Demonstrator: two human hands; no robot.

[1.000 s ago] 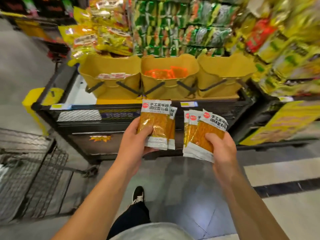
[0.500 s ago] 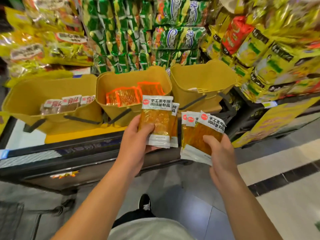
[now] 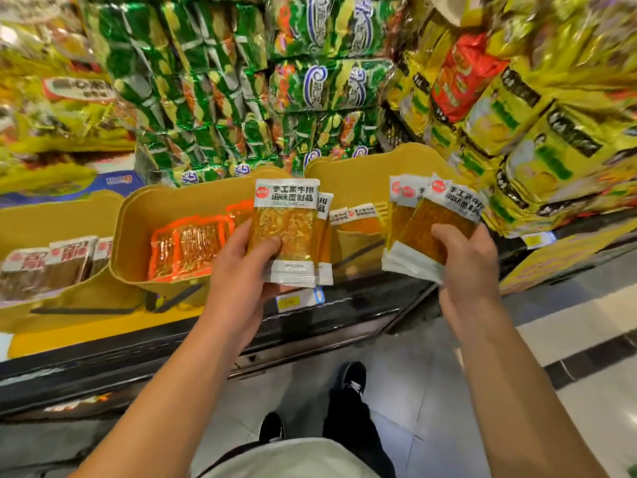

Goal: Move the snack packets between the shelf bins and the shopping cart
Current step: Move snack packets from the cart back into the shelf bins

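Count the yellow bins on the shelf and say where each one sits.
3. The left bin, cut off by the frame edge, holds brown packets; the middle bin holds orange packets; the right bin sits behind the held packets. More may lie out of frame.

lighting and picture quality: head view, shop aisle

bright, even indoor light from above; colours saturated. foil glare on the green snack bags (image 3: 241, 81) and the yellow bags (image 3: 537, 132) at right. soft sheen on the grey floor (image 3: 406, 391); dark shade under the black shelf edge (image 3: 138, 357). strong wide-angle bending at the borders, shelving curved. motion blur smears the top corners and the left edge; print on the held packets (image 3: 286, 229) reads sharp at centre. overall slightly soft, compressed texture.
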